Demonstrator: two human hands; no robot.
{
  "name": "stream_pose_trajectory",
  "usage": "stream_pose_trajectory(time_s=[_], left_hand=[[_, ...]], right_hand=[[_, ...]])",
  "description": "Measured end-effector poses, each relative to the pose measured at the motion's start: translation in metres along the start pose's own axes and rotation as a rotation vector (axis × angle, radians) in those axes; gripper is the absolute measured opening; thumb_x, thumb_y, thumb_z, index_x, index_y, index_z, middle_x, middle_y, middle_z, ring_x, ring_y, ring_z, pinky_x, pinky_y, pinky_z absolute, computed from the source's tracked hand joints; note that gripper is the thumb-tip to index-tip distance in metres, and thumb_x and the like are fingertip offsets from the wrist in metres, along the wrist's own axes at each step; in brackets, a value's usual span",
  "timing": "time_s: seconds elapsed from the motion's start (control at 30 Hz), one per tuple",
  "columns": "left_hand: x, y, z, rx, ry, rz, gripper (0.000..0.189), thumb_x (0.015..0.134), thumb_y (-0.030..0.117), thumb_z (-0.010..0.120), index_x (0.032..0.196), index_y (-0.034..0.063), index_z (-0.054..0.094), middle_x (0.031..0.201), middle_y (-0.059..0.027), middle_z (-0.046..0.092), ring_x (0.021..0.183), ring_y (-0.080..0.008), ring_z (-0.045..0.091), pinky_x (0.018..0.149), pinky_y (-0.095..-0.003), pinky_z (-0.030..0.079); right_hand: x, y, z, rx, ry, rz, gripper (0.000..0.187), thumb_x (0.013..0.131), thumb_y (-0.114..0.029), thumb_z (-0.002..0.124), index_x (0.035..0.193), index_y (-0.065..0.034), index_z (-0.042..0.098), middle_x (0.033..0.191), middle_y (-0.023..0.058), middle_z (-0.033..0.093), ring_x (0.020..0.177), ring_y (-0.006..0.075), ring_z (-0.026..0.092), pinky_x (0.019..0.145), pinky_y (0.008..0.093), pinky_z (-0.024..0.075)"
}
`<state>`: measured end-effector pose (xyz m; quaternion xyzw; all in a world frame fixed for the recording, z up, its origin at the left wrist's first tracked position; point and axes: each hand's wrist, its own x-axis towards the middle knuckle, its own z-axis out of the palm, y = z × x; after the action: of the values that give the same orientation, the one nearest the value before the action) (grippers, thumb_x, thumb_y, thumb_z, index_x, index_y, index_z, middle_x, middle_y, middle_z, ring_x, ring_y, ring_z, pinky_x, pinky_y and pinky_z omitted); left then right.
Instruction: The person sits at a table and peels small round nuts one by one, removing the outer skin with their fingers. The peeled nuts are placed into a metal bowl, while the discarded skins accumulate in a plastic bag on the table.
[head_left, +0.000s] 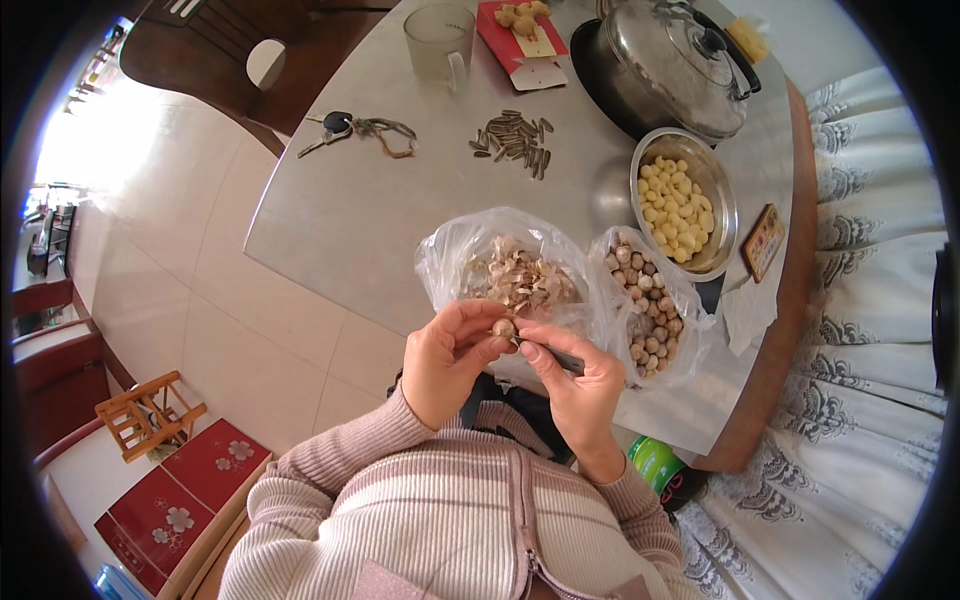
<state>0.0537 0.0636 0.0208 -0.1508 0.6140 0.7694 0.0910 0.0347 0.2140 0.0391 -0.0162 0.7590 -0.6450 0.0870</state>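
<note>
My left hand (450, 360) holds a small unpeeled garlic bulb (503, 328) between thumb and fingers. In my right hand (574, 375) is a small knife (561, 359) with a dark handle, its tip end against the bulb. Just beyond both hands lies an open clear plastic bag (465, 232) with dry garlic skins (529, 279) in it. To its right, a second plastic bag (694, 315) holds many small unpeeled bulbs (651, 304). Behind that bag, a steel bowl (731, 225) contains peeled pale garlic (675, 210).
Sunflower seeds (514, 141), keys (337, 127) with a cord, a glass mug (440, 45) and ginger (523, 16) on a red packet (517, 64) lie across the metal-topped table (360, 225). A lidded pot (660, 67) stands back right, a crumpled tissue (748, 315) near the right edge.
</note>
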Motion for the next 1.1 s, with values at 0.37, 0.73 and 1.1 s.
stream_pose_trajectory(time_s=[0.37, 0.73, 1.1], left_hand=[[-0.004, 0.002, 0.010, 0.364, 0.085, 0.249, 0.020, 0.084, -0.006, 0.058, 0.104, -0.0037, 0.060, 0.084, -0.0081, 0.069, 0.080, -0.0112, 0.066, 0.073, -0.0230, 0.052], [0.004, -0.009, 0.008, 0.093, 0.038, 0.174, 0.021, 0.087, 0.000, 0.059, 0.108, -0.0002, 0.058, 0.089, -0.0100, 0.070, 0.084, -0.0134, 0.067, 0.074, -0.0245, 0.052], [0.000, -0.002, 0.006, 0.291, 0.066, 0.206, 0.019, 0.087, 0.001, 0.059, 0.106, -0.0004, 0.059, 0.091, -0.0097, 0.070, 0.083, -0.0154, 0.068, 0.073, -0.0244, 0.052]], right_hand=[[-0.006, 0.012, 0.009, -0.148, 0.123, -0.147, 0.013, 0.083, -0.005, 0.067, 0.094, 0.0020, 0.067, 0.088, 0.0115, 0.070, 0.078, 0.0160, 0.067, 0.071, 0.0253, 0.0512], [0.006, 0.000, -0.001, 0.136, 0.125, 0.009, 0.017, 0.084, -0.007, 0.068, 0.098, 0.0035, 0.066, 0.092, 0.0076, 0.069, 0.084, 0.0105, 0.062, 0.076, 0.0234, 0.0505], [0.002, 0.004, -0.007, 0.108, -0.043, 0.040, 0.014, 0.083, -0.003, 0.067, 0.095, 0.0028, 0.068, 0.099, 0.0105, 0.069, 0.090, 0.0128, 0.063, 0.081, 0.0251, 0.0503]])
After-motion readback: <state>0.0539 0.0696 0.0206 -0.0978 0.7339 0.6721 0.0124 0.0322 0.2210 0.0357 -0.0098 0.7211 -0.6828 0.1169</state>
